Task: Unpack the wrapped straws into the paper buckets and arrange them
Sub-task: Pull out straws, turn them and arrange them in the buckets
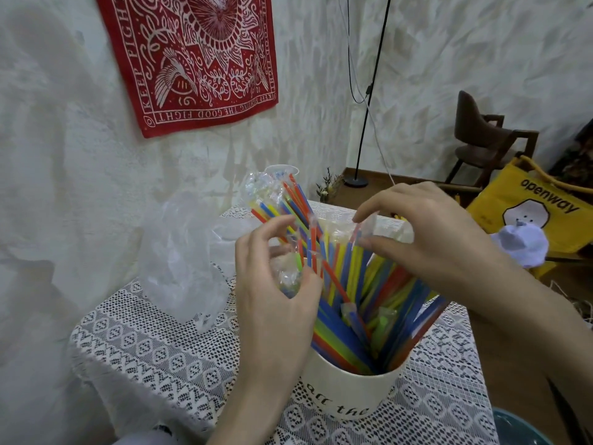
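The left hand (276,284) curls over the near-left side of the straws, its fingers and thumb bent around a crinkled bit of clear wrapping (287,276) and the straw ends there; the right hand (430,232) reaches in from three o'clock, thumb and forefinger pinching the clear wrapper tips at the top of the bundle, the other fingers bent loosely above; both hands are closed on the wrapped straws (356,297), which stand fanned in blue, yellow, green and red inside a white paper bucket (346,393); the bucket sits at the near middle of the table, black script lettering on its side, the left wrist crossing its rim at nine o'clock; a second bunch of straws (276,200), tops in clear plastic, leans up at about eleven o'clock behind the left hand; what holds it I cannot tell; a loose clear plastic bag (179,261) lies crumpled at nine to ten o'clock on the white lace tablecloth (154,354); a teal rim (519,428) shows at five o'clock; on the wall at twelve o'clock hangs a red printed cloth (195,59); at two o'clock stand a black lamp pole (369,101) and a dark wooden chair (481,139); at three o'clock sits a yellow bag (532,203) marked "openway".
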